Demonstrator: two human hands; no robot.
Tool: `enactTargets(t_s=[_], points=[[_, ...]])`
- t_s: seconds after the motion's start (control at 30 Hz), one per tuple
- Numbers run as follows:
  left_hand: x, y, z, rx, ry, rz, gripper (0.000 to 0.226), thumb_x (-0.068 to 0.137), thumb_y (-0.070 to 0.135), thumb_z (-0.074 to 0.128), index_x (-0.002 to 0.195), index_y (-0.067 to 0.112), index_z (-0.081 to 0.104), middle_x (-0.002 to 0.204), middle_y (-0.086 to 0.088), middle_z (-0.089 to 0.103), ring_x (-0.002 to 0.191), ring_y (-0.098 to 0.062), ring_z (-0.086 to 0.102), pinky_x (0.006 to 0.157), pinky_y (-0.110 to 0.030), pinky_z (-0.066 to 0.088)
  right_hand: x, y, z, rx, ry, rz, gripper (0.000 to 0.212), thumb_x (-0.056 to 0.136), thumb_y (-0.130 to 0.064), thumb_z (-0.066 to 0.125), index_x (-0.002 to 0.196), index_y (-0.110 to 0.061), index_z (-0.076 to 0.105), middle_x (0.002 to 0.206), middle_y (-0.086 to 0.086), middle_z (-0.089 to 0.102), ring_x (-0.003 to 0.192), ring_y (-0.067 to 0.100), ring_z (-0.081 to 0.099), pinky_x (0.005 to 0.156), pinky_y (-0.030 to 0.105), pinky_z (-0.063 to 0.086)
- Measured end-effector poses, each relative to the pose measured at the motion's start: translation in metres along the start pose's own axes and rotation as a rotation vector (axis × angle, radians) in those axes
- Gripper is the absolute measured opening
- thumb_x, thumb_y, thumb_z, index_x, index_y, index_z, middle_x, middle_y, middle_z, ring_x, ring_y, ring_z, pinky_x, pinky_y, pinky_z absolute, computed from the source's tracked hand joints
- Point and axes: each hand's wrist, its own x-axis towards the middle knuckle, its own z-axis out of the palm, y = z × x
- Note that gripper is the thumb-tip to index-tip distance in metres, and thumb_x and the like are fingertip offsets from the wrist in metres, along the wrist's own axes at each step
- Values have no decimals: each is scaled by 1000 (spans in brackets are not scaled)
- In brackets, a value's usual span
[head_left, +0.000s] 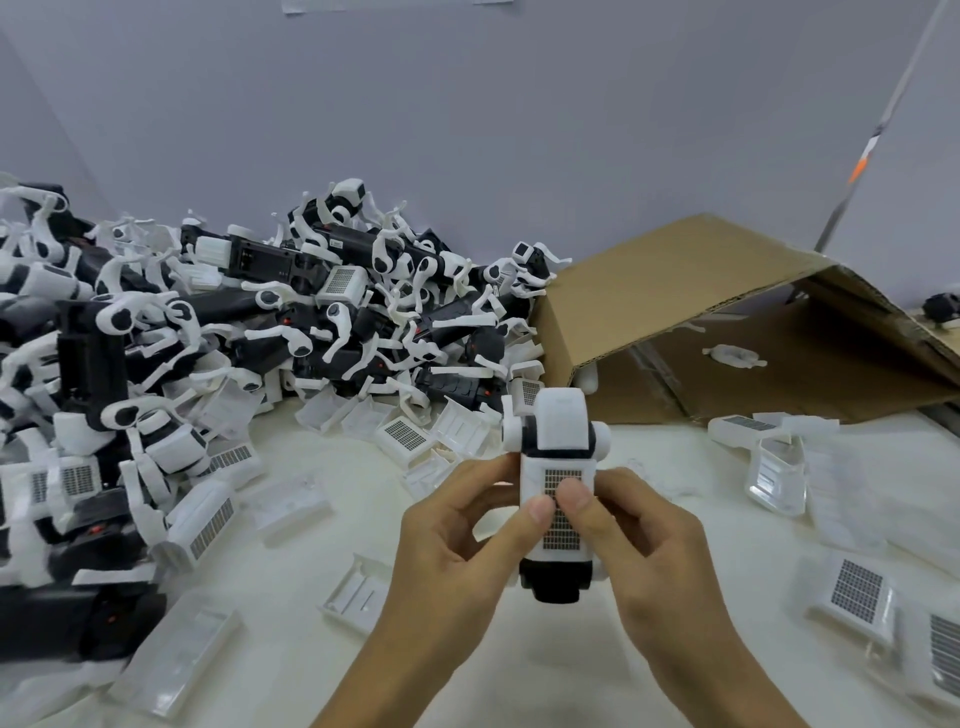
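Observation:
A white and black plastic device with a dotted grid panel on its front is held upright over the white table, in the middle of the view. My left hand grips its left side, thumb pressed on the grid panel. My right hand grips its right side, thumb also on the panel, right beside the left thumb. The device's black lower end sticks out below my fingers.
A big heap of similar black and white parts fills the left and back of the table. Loose white covers with grid panels lie scattered around. A tipped cardboard box lies open at the back right. More covers sit at the right.

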Motion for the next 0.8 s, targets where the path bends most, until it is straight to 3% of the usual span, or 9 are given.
enactTargets(t_s=[0.1, 0.2, 0.3, 0.4, 0.5, 0.6, 0.73, 0.8], points=[[0, 0, 1, -25, 7, 7, 34, 81, 31, 75, 115, 26, 77, 114, -12, 73, 110, -28, 69, 83, -29, 58, 0, -1, -4, -48, 20, -69, 25, 87, -61, 65, 90, -39, 77, 87, 0, 67, 86, 25, 64, 76, 48, 57], [1, 0, 2, -37, 22, -46, 34, 79, 34, 77, 113, 29, 77, 111, -7, 76, 109, -23, 71, 84, -26, 57, 3, -2, -3, 28, -12, 4, 20, 81, -57, 65, 86, -41, 77, 85, -6, 70, 86, 13, 67, 75, 35, 53], [3, 1, 0, -48, 65, -59, 29, 83, 21, 74, 111, 25, 78, 109, -6, 77, 107, -23, 72, 83, -26, 57, 2, -3, -1, -2, -91, 20, 16, 83, -50, 71, 98, -46, 75, 99, -12, 73, 99, 10, 70, 84, 44, 56], [5, 4, -5, -20, 68, -38, 31, 84, 13, 71, 114, 14, 76, 110, -10, 76, 105, -25, 73, 84, -31, 59, 0, -3, 1, -33, -48, -30, 25, 77, -44, 70, 100, -51, 73, 102, -11, 75, 98, 12, 71, 83, 52, 57], [6, 7, -10, 177, 68, 0, 28, 87, 20, 70, 115, 15, 74, 109, 1, 77, 107, -16, 71, 93, -31, 56, 1, -4, 4, 10, -38, 20, 29, 65, -47, 75, 93, -52, 76, 97, -12, 77, 91, 8, 73, 80, 42, 58], [12, 11, -28, 546, 373, 149, 23, 90, 35, 72, 105, 19, 75, 107, 11, 73, 111, -5, 64, 96, -22, 47, 5, -5, 1, 54, 20, 177, 27, 45, -50, 80, 72, -54, 76, 82, -16, 78, 77, -2, 73, 73, 22, 52], [20, 29, -70, 881, 1040, 413, 21, 90, 13, 73, 109, 6, 71, 121, -12, 63, 126, -35, 49, 106, -52, 39, 11, -9, -7, 13, 65, 275, 22, 44, -56, 78, 66, -54, 75, 76, -18, 76, 72, 1, 72, 70, 24, 47], [19, 37, -89, 993, 1295, 464, 29, 86, 13, 71, 113, 4, 68, 129, -21, 57, 129, -45, 43, 109, -57, 33, 12, -9, -7, -4, 71, 313, 21, 50, -62, 74, 65, -49, 77, 76, -21, 75, 78, 5, 69, 71, 25, 46]])
